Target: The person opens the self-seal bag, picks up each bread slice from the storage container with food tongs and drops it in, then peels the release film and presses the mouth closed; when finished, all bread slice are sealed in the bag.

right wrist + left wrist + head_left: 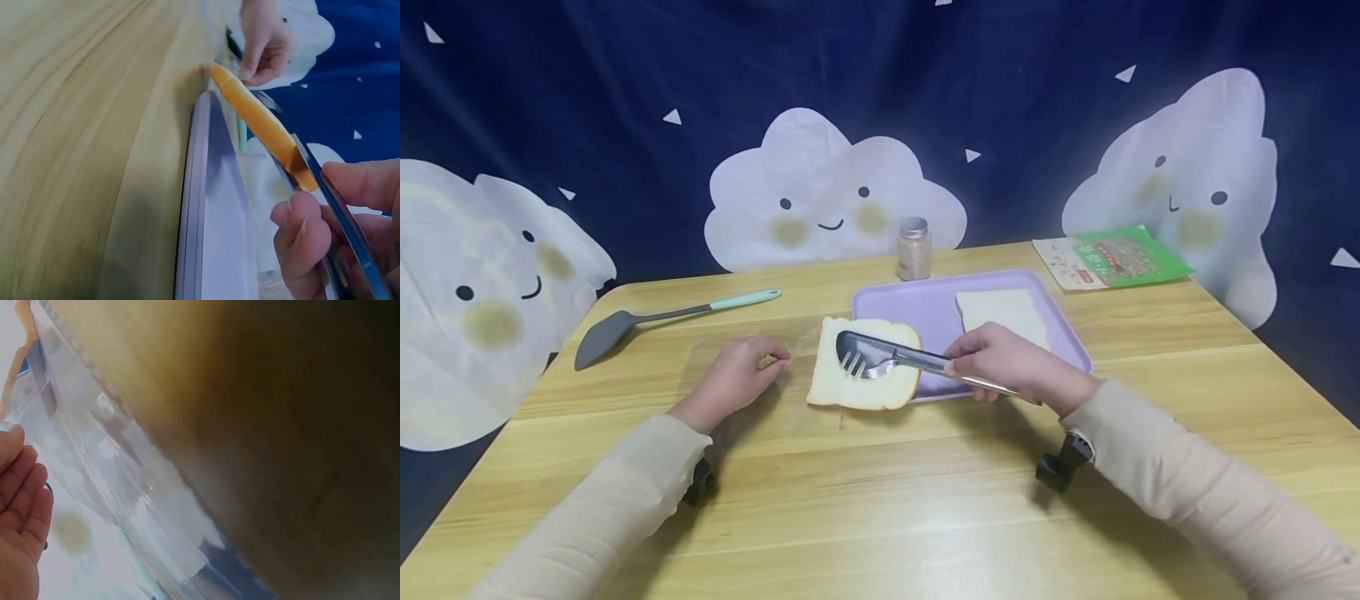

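My right hand (1000,358) (350,219) grips metal tongs (917,358) (353,234), whose jaws are closed on a slice of white bread (827,375) (256,122). That slice overlaps the left edge of a purple tray (910,298) (231,250), and the right wrist view shows it edge-on, tilted. A second slice (1000,310) lies on the tray's right side. To the left, my left hand (741,375) (22,519) pinches the edge of a clear plastic bag (700,358) (119,462) between thumb and forefinger.
A grey spatula with a mint handle (741,300) lies at the back left. Behind the tray stands a small lidded jar (913,250). A green and white packet (1112,258) lies at the back right, in front of a dark blue cloth with clouds.
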Demonstrator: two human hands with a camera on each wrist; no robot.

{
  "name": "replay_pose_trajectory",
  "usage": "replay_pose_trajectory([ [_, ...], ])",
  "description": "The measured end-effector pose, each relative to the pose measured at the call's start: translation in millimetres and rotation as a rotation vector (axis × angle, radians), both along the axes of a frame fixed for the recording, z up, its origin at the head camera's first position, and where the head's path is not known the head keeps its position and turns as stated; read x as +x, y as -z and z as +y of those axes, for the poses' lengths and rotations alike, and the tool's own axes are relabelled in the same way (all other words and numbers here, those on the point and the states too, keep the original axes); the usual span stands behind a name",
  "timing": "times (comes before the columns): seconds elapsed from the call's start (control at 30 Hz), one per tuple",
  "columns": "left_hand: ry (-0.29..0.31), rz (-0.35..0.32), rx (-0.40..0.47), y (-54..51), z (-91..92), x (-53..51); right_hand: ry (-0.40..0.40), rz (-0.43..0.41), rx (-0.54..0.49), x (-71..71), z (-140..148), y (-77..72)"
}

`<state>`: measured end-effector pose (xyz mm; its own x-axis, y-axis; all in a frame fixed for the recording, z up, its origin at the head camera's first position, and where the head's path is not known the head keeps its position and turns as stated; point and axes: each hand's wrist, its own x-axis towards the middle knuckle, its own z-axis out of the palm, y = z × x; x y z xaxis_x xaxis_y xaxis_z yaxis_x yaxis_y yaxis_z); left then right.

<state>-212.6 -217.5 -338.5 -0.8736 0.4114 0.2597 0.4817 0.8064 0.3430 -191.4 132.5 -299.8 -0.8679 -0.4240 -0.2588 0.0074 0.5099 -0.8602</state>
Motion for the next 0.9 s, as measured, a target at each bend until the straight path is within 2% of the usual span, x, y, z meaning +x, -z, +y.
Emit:
replay_pose_trajectory([
  [0.23, -0.001, 0.002, 0.013, 1.1, 0.4, -0.2, -0.020, -0.145, -0.083, -11.2, 6.6, 7.8],
  [0.6, 0.031, 0.032, 0.059, 2.0, 2.1, -1.1, -0.024, -0.233, -0.124, -23.6, -2.4, 14.6],
  [0.9, 0.004, 0.000, 0.082, 2.4, 2.5, 0.0, -0.028, -0.274, -0.190, -26.6, -9.5, 19.1],
])
